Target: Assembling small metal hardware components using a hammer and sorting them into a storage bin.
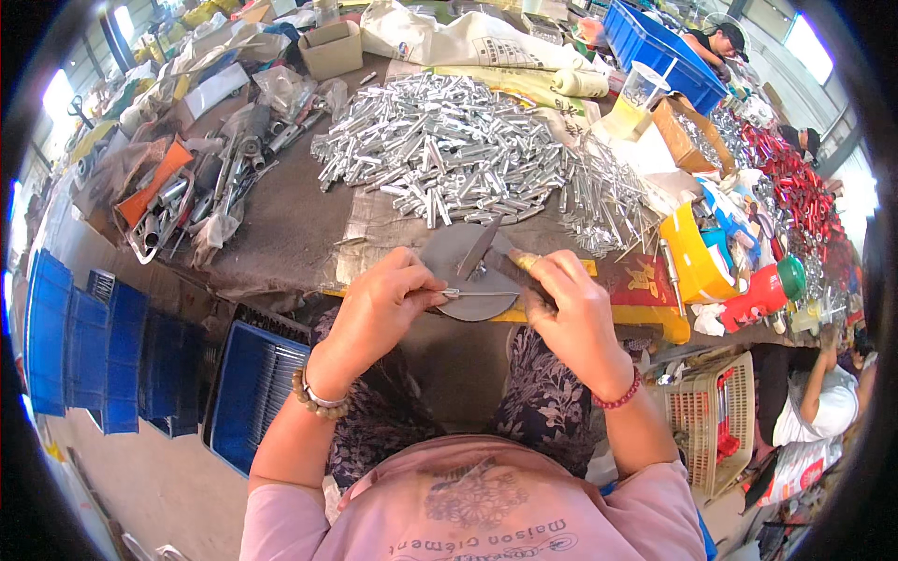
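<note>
My left hand (393, 292) is closed in a pinch on a small silver metal tube (451, 294). From the tube a thin metal rod (491, 294) runs across to my right hand (572, 304), whose fingers are closed at its far end. Tan wrapping covers one right finger. Both hands are over the near edge of the table, beside a round dark grey plate (444, 251). A flat grey blade-like piece (479, 247) stands up from that plate, with small metal parts at its foot. Beyond it lies a large heap of short silver tubes (440, 140).
Loose thin rods (606, 196) lie right of the heap. Nearby are a yellow container (694, 252), a red bottle with green cap (762, 294) and red parts (795, 187). Blue crates (253, 393) stand low left, a beige basket (687, 435) low right. Another person (716, 45) works far right.
</note>
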Motion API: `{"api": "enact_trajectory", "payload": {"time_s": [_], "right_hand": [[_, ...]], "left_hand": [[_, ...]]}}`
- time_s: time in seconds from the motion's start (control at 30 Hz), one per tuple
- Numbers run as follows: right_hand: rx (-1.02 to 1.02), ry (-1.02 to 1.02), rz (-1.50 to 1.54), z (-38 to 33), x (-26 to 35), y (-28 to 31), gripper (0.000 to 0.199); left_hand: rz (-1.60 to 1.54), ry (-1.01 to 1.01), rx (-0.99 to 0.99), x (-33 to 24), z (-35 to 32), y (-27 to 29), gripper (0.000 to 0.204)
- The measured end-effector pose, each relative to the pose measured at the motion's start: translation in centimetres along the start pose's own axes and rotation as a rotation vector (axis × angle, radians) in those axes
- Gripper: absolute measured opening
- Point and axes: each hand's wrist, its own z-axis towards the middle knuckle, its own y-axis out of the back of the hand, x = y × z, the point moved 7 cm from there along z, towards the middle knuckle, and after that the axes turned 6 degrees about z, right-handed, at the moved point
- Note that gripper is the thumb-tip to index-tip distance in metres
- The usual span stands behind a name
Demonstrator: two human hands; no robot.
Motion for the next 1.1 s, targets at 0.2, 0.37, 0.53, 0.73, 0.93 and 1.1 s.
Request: {"api": "enact_trajectory", "payload": {"time_s": [0.2,0.37,0.53,0.73,0.93,1.1], "right_hand": [[-0.097,0.114,0.135,-1.6,3.3,1.9,0.058],[0.133,0.107,0.020,-2.1,3.1,-0.5,0.055],[0.011,-0.040,0.267,-1.2,1.5,0.0,0.055],[0.054,0.104,-0.045,0.0,0.6,-0.8,0.041],[0.120,-0.034,0.007,-2.2,2.5,-2.0,0.019],[0.380,-0.405,0.456,-3.8,2.0,-4.0,0.017]], "left_hand": [[-0.026,-0.054,-0.008,0.1,0.2,-0.1,0.017],[-0.037,0.008,0.007,0.3,0.0,-0.1,0.016],[-0.040,-0.023,0.016,0.3,0.3,-0.1,0.017],[-0.030,0.008,0.007,0.4,0.0,-0.1,0.018],[-0.035,0.001,-0.046,0.5,-0.5,-0.4,0.022],[0.020,-0.054,-0.258,-1.0,-2.2,-0.6,0.034]]}}
